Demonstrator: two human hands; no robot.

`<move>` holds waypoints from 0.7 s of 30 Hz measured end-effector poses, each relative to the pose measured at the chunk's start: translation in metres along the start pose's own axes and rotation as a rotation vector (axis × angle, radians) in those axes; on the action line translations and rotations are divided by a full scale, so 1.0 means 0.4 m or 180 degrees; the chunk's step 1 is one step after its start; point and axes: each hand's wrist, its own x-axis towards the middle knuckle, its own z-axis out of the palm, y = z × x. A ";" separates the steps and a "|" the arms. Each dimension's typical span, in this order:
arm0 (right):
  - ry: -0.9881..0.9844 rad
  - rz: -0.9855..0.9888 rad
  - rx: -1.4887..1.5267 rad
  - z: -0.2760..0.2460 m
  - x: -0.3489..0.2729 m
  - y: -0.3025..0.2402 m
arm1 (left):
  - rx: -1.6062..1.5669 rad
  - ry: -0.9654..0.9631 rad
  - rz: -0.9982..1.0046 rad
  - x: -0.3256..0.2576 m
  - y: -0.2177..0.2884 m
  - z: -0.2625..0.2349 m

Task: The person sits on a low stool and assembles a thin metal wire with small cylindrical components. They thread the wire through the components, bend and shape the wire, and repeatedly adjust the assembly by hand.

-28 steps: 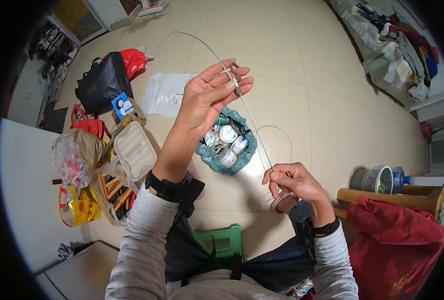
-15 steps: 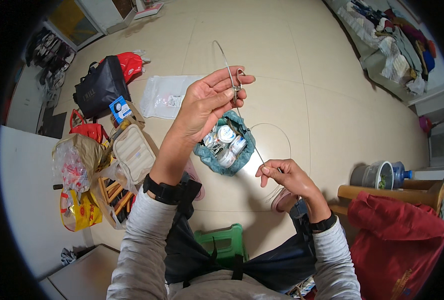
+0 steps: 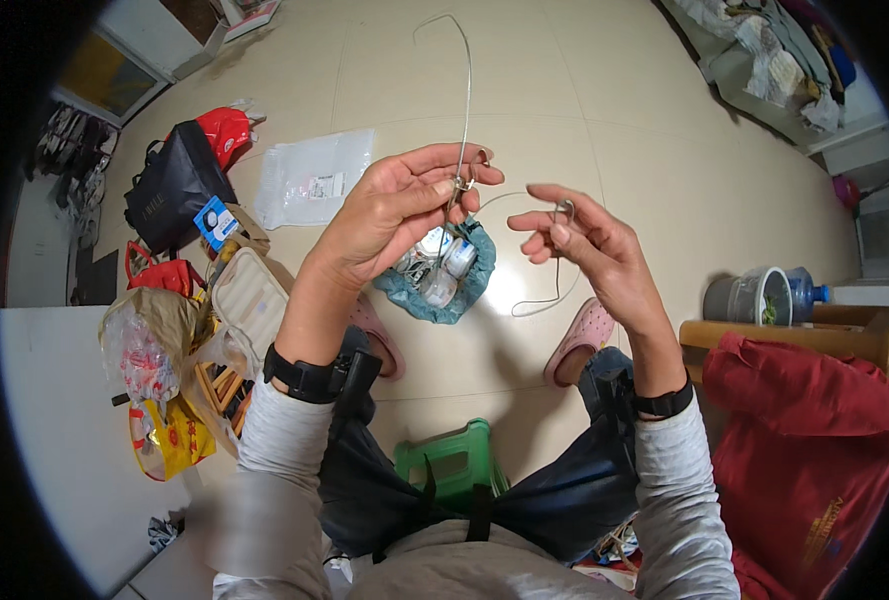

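Note:
My left hand (image 3: pixel 379 210) pinches a thin grey metal wire (image 3: pixel 467 95) between thumb and fingers, beside a small metal fitting on it. From that pinch the wire rises above the hand and hooks over at its upper end. Close by on the right, my right hand (image 3: pixel 609 245) grips a small looped bit of wire at its fingertips, with a curved length hanging under it. Below the hands, a teal plastic bag (image 3: pixel 419 308) sits open on the floor, holding several white round containers (image 3: pixel 459 258).
Pink clogs (image 3: pixel 582 338) are on my feet, and a green plastic stool (image 3: pixel 454 455) is between my legs. A clear plastic packet (image 3: pixel 309 165) lies beyond my left hand. Bags, including a black one (image 3: pixel 179 185), crowd the left; red cloth (image 3: pixel 804 440) hangs at right.
My right hand has risen from lower down the wire to beside my left hand and now grips a looped bit. More wire stands above my left hand.

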 end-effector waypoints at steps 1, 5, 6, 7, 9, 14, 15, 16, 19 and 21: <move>-0.0002 -0.0044 -0.0202 -0.001 0.002 -0.006 | -0.0070 0.0008 -0.0100 0.001 -0.005 0.005; 0.0151 -0.0062 -0.0927 0.003 -0.002 -0.020 | -0.0454 -0.0030 -0.0393 0.004 -0.037 0.002; 0.0239 -0.0053 -0.1045 0.001 -0.006 -0.015 | -0.0535 -0.0071 -0.0493 0.007 -0.042 0.004; 0.0324 -0.0044 -0.1163 0.000 -0.008 -0.011 | -0.0615 -0.0110 -0.0590 0.007 -0.047 0.006; 0.0240 -0.0120 -0.1277 -0.012 -0.014 0.001 | -0.0681 -0.0219 -0.0764 0.010 -0.062 0.016; 0.0078 -0.0134 -0.1576 -0.032 -0.023 0.003 | -0.0620 -0.0395 -0.1083 0.008 -0.075 0.038; 0.0110 -0.0101 -0.1643 -0.035 -0.023 0.001 | -0.0600 -0.0426 -0.1114 0.006 -0.077 0.038; 0.0141 -0.0069 -0.1711 -0.038 -0.023 0.000 | -0.0565 -0.0392 -0.1149 0.004 -0.078 0.040; 0.0235 -0.0219 -0.1830 -0.054 -0.022 -0.004 | -0.0459 -0.0325 -0.1234 0.000 -0.076 0.039; 0.0286 -0.0580 -0.2061 -0.069 -0.019 0.016 | -0.0415 -0.0363 -0.1295 0.004 -0.083 0.035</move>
